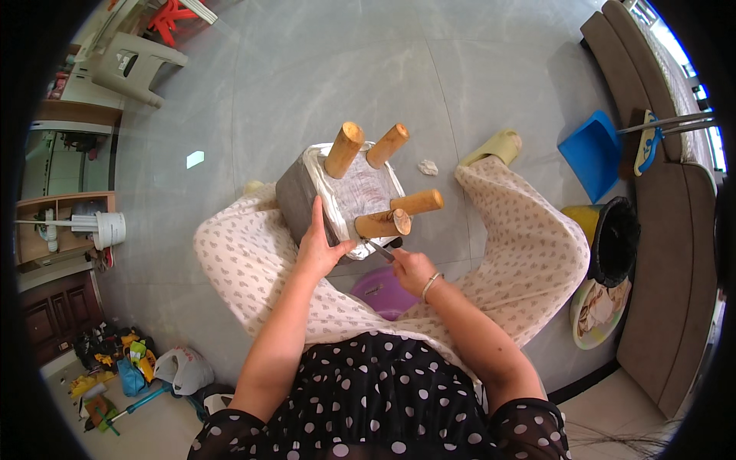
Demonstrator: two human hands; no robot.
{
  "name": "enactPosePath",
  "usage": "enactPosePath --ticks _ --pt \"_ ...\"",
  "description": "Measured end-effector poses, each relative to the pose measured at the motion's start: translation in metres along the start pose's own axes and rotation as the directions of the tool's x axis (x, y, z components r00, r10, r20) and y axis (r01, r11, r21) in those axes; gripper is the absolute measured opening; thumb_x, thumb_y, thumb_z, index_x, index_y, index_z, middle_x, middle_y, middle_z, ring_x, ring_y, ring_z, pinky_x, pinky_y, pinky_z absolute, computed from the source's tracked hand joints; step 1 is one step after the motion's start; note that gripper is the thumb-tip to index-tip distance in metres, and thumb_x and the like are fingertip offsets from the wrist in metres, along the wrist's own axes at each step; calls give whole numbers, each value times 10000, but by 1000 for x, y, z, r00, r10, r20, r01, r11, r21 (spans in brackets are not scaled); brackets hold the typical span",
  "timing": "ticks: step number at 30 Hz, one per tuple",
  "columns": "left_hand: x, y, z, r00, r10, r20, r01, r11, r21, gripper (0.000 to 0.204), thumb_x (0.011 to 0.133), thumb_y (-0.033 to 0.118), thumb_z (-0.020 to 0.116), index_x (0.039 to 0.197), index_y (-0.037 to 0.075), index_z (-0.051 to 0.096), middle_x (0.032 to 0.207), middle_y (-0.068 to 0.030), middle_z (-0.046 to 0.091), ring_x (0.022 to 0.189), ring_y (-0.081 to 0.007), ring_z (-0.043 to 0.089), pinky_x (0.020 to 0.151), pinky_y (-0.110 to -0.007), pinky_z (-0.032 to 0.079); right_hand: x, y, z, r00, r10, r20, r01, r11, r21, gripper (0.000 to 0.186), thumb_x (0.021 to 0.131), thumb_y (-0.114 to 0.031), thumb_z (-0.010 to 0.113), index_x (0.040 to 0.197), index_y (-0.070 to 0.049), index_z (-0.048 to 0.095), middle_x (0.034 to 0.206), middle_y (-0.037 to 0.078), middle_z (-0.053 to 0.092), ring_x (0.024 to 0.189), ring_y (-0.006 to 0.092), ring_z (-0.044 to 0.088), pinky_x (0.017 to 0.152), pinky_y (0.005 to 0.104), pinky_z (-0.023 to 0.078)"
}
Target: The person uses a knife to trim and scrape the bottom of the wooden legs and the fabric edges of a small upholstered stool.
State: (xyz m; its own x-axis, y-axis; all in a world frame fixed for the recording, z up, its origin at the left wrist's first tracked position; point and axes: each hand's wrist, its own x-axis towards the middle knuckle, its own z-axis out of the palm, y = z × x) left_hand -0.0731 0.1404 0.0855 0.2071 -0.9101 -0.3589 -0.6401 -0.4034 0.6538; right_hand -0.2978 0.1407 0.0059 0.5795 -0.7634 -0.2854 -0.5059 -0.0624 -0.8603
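An upturned grey cushioned stool (298,200) with four wooden legs (342,152) and a white, wrinkled underside rim sits between my knees. My left hand (320,247) grips its near left edge, thumb along the rim and index finger stretched up the side. My right hand (412,270) holds a metal blade (381,250), perhaps a knife, its tip at the rim beside the near leg. Below it is a purple basin (383,295), partly hidden. A crumpled white scrap (428,167) lies on the floor beyond the stool's right side.
At right stand a sofa (652,291), blue dustpan (589,157), broom (648,142), lined bin (613,241) and round container (600,314). A pale slipper (502,146) is by my right leg. Plastic stool (138,69) is upper left; bags (182,372) and clutter lie lower left.
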Motion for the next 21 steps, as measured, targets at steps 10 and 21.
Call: enactPosePath --ticks 10,21 --pt "-8 3 3 996 -18 -84 21 999 34 997 696 206 803 1460 122 169 1286 -237 437 1105 -403 504 954 -429 413 1 -17 -4 990 -96 -105 108 988 113 88 800 -72 576 880 -44 601 829 158 613 741 332 607 654 393 492" --pt "-10 7 12 851 499 -164 -441 849 293 393 644 75 755 1022 72 647 1038 -59 581 947 -278 527 850 -379 438 16 -26 6 991 22 -135 21 952 304 107 821 -111 625 865 -15 607 720 187 592 616 316 579 585 379 469"
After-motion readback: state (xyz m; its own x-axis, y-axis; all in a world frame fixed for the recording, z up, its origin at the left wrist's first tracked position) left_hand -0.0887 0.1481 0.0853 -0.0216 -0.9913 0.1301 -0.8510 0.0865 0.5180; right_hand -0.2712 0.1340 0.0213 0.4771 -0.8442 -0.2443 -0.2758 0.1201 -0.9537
